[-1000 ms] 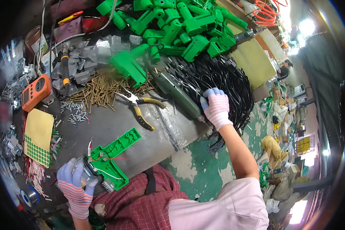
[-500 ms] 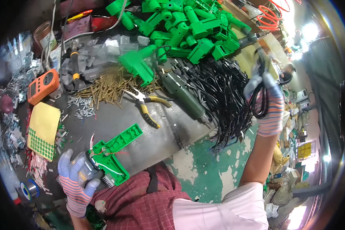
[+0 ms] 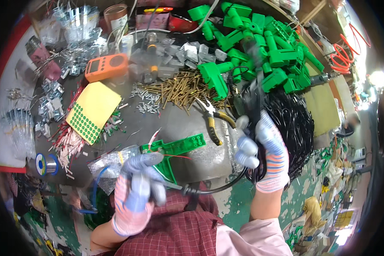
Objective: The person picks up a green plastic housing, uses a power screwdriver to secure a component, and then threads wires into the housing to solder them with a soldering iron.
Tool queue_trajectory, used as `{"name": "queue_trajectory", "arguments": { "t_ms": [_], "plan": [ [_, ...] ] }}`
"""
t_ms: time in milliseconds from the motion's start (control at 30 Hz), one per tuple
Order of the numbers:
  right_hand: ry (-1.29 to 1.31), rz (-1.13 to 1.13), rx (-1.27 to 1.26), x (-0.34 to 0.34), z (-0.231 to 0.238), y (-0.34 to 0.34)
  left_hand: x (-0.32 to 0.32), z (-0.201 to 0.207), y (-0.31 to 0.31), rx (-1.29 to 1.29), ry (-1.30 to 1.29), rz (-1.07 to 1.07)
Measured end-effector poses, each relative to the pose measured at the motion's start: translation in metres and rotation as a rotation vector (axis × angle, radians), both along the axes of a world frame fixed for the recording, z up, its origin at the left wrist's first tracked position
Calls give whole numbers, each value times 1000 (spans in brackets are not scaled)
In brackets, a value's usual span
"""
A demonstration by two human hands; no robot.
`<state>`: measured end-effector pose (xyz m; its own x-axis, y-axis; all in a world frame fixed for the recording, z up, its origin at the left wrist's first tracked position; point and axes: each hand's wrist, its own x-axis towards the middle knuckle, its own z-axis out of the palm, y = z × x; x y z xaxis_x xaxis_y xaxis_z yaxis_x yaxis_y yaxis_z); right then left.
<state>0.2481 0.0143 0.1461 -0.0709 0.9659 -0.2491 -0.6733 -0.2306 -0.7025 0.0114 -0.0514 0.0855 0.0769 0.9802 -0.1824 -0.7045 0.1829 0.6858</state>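
My right hand [image 3: 269, 155], in a striped glove, is closed around a bundled black power cord [image 3: 219, 188]. One end of that cord stretches left to my left hand [image 3: 137, 194], also gloved, whose fingers pinch it near a ribbed sleeve. Part of the left hand is smeared by motion. Just beyond the left hand lies an open green tool housing half [image 3: 184, 146] with thin wires in it. A clear plastic bag [image 3: 111, 162] lies beside it. Yellow-handled pliers [image 3: 213, 128] rest on the bench between the hands, farther back.
Green housings [image 3: 281, 55] are heaped at the back right, beside a pile of black cords [image 3: 296, 128]. Brass-coloured screws [image 3: 177, 90] lie mid-bench. An orange meter [image 3: 106, 67], a yellow sheet with green dots [image 3: 94, 111] and a solder spool [image 3: 47, 164] sit at left.
My right hand has brought the cord bundle left and nearer. My left hand has let go of the green housing and taken the cord's end. The view has shifted left.
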Motion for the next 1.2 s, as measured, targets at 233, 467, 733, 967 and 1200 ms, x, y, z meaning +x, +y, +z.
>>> {"name": "queue_trajectory", "arguments": {
  "t_ms": [233,467,733,967,1200],
  "plan": [
    [-2034,-272,606,35,-103,-10,19,-35,6,-38,314,-455],
    [-710,333,287,-58,-53,-30,34,-54,-2,169,253,-391],
    [-354,616,21,-50,-57,-14,-43,-1,13,141,733,-580],
    [-60,772,-102,-46,-60,-15,-22,-14,42,134,549,-297],
    [16,971,-100,-35,-75,-11,-9,-7,56,181,541,-517]
  ]
}}
